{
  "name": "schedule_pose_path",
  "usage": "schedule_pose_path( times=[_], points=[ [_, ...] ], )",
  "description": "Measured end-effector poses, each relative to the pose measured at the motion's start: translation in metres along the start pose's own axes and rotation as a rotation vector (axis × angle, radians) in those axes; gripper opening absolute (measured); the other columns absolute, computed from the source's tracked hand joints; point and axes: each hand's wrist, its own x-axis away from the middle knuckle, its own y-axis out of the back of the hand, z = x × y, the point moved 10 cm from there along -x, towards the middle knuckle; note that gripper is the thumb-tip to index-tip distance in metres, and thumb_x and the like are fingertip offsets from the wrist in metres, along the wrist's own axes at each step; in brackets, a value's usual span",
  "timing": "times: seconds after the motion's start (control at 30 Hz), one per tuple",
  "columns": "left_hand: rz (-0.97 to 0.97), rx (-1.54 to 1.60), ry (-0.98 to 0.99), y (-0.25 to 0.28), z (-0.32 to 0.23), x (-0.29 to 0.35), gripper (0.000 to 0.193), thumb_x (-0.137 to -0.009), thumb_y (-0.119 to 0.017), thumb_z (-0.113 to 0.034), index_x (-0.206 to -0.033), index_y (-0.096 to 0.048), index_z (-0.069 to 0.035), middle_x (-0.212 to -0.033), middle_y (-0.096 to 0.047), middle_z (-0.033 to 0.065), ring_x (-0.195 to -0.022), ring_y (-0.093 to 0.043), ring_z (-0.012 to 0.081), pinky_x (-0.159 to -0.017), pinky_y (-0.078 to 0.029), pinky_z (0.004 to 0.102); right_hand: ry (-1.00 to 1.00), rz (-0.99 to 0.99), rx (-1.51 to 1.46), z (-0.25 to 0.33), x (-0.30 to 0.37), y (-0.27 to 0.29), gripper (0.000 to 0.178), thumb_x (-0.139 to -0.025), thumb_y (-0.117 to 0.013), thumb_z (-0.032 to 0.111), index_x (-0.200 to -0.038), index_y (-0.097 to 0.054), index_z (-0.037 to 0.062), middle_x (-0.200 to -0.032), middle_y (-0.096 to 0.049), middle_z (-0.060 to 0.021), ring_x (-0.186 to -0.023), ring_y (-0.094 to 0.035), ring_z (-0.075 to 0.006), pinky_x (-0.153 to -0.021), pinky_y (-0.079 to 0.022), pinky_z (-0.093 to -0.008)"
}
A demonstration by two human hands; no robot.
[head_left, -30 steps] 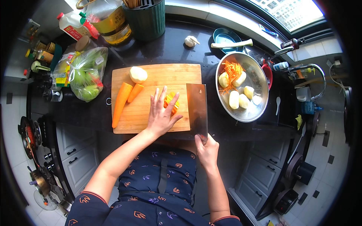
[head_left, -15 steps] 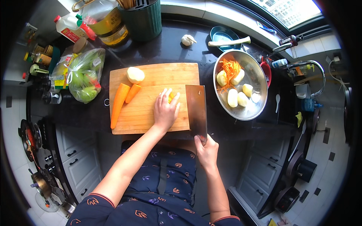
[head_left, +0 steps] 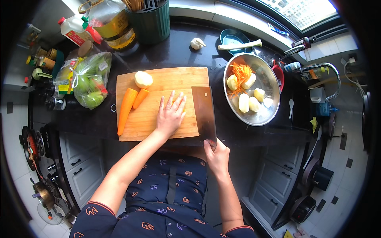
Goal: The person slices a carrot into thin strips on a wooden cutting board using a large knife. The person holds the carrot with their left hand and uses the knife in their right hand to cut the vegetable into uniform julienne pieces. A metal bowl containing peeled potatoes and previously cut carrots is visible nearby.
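Observation:
My left hand (head_left: 170, 115) lies flat on the wooden cutting board (head_left: 147, 123) with its fingers spread. Bits of orange carrot show between and under those fingers, mostly covered. My right hand (head_left: 217, 156) grips the handle of a cleaver (head_left: 204, 111), whose broad blade rests over the board's right edge. Left of my left hand are a long carrot (head_left: 126, 113) and a shorter carrot piece (head_left: 140, 98). Above them sits a peeled potato (head_left: 143, 79). A steel bowl (head_left: 274, 85) to the right holds carrot shreds (head_left: 241, 73) and several peeled potatoes (head_left: 243, 103).
Behind the board lie a garlic bulb (head_left: 197, 43) and a dark green dish (head_left: 234, 37) with a pale-handled tool (head_left: 240, 45) across it. A bag of green vegetables (head_left: 92, 81), an oil jug (head_left: 113, 25) and a utensil holder (head_left: 150, 23) stand left. The faucet (head_left: 331, 67) is right.
My left hand has shifted slightly left and flattened, its fingers spreading over the carrot pieces. The cleaver has moved a little left and stays in my right hand.

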Motion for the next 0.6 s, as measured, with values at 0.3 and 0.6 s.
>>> schedule_pose_path(
  times=[0.3,0.6],
  points=[
    [0.235,0.261,-0.161,-0.014,0.018,0.012,0.069,-0.101,-0.057,-0.041,-0.158,-0.038,-0.007,-0.167,-0.033,0.0109,-0.154,-0.03,0.0292,-0.125,-0.02,0.0558,-0.027,0.034,-0.004,-0.002,0.007,-0.007,0.017,-0.094,-0.07,0.013,-0.103,-0.07,-0.0025,-0.083,-0.074,-0.0222,-0.078,-0.077,-0.0308,-0.068,-0.057,-0.034],
    [0.29,0.162,-0.232,0.002,0.017,0.006,0.073,-0.103,-0.048,-0.054,-0.159,-0.036,-0.008,-0.169,-0.029,0.01,-0.159,-0.017,0.0279,-0.127,-0.008,0.0555,0.035,0.012,0.035,0.012,0.005,-0.006,0.017,-0.094,-0.07,0.012,-0.104,-0.07,-0.0019,-0.084,-0.074,-0.0219,-0.078,-0.077,-0.03,-0.068,-0.057,-0.0339]
  ],
)
